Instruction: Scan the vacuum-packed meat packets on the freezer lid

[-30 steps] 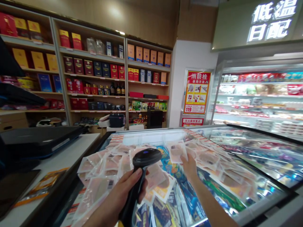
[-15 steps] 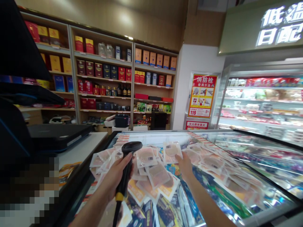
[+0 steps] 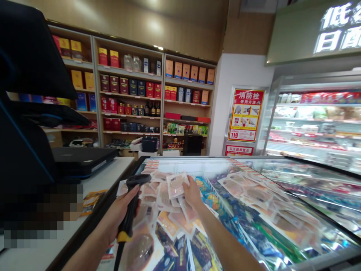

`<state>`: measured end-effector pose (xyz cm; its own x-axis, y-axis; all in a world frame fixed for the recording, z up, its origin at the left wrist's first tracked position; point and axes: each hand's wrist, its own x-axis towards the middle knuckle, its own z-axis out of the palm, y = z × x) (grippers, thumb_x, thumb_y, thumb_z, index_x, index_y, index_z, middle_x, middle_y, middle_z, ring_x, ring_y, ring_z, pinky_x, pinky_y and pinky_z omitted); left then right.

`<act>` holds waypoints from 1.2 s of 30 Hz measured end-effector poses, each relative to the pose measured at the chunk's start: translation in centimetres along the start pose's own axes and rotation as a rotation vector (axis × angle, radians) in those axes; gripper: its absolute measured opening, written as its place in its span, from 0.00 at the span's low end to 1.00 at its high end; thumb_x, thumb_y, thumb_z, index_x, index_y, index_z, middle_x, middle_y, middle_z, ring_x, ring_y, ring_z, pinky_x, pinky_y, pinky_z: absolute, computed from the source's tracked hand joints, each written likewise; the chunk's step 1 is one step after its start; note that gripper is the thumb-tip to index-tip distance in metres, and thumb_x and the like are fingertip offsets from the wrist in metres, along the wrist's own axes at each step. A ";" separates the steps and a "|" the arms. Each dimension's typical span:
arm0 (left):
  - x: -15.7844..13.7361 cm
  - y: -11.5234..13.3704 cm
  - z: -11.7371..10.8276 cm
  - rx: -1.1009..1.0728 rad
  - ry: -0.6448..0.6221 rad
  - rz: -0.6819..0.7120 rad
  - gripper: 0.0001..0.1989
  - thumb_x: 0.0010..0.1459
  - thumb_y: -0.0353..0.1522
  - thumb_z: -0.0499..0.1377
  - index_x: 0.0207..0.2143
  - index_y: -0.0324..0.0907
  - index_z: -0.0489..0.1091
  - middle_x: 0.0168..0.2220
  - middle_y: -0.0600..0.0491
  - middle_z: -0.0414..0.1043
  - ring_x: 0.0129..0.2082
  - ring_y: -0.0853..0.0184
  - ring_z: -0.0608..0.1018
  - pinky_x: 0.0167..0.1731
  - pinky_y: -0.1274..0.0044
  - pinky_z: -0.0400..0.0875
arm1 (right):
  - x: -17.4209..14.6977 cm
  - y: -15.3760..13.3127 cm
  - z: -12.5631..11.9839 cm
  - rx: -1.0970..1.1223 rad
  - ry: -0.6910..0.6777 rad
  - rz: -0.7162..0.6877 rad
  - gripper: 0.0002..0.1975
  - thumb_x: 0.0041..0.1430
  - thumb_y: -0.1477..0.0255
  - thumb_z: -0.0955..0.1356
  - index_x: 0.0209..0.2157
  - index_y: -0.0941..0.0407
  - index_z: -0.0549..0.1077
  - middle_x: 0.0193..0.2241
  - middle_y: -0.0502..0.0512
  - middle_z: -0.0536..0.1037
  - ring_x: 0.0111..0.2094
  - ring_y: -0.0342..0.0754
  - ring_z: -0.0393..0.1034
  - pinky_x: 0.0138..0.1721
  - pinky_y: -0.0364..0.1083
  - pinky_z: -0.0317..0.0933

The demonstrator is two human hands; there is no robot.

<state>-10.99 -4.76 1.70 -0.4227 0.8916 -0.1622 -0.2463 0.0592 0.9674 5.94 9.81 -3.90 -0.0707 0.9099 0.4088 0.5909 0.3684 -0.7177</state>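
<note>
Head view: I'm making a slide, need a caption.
Left hand holding a black scanner, right hand a flat packet, over a glass-topped case.

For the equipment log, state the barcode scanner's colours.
The barcode scanner is black with a yellow band; head view.

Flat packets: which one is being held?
The packet pinched by its edge in the right hand, above the left pile; the others lie unheld in that pile or the right pile.
</note>
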 end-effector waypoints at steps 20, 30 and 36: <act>-2.1 -1.1 9.2 0.042 -0.298 0.028 0.14 0.44 0.41 0.56 0.22 0.38 0.63 0.14 0.57 0.64 0.12 0.76 0.65 0.12 0.85 0.59 | 2.3 12.9 -13.7 -0.708 0.142 0.257 0.21 0.51 0.69 0.57 0.48 0.59 0.61 0.45 0.61 0.67 0.48 0.52 0.57 0.45 0.50 0.51; -1.4 -2.2 10.3 0.007 -0.306 -0.050 0.13 0.44 0.41 0.56 0.24 0.39 0.62 0.15 0.57 0.64 0.12 0.76 0.65 0.13 0.85 0.58 | 4.5 16.7 -14.7 -0.831 -0.060 0.391 0.32 0.43 0.58 0.62 0.48 0.61 0.58 0.43 0.65 0.67 0.47 0.59 0.57 0.43 0.60 0.46; -1.6 -2.4 10.4 0.012 -0.315 -0.055 0.14 0.42 0.41 0.57 0.21 0.39 0.63 0.14 0.56 0.64 0.11 0.75 0.65 0.12 0.84 0.58 | 5.8 17.3 -15.6 -0.756 -0.099 0.415 0.34 0.31 0.60 0.68 0.44 0.57 0.63 0.37 0.62 0.70 0.44 0.58 0.60 0.39 0.53 0.53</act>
<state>-0.65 -1.62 1.63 -0.1174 0.9819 -0.1484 -0.2502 0.1153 0.9613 28.30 18.54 -5.15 0.2196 0.9681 0.1210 0.9576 -0.1902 -0.2163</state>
